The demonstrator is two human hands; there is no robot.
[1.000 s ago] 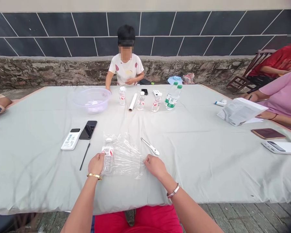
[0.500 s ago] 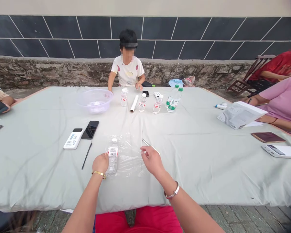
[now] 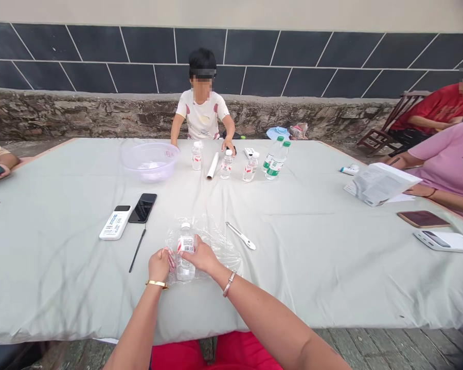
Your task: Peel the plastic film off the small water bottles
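Observation:
A small clear water bottle with a white cap and a red-and-white label is on a crumpled sheet of clear plastic film. My right hand is wrapped round the bottle from its right side. On the left, my left hand is closed on the film's edge beside the bottle, where reddish streaks show through the film. To the right of the film lies a white utility knife, touched by neither hand.
Left of the hands are a black phone, a white power bank and a thin black strap. Farther back stand a lilac basin, several water bottles and a white roll. A person sits opposite; others sit at the sides.
My right hand has moved left from beside the knife and taken hold of the bottle. My left hand is now on the film beside the bottle. The person opposite has reached toward a bottle.

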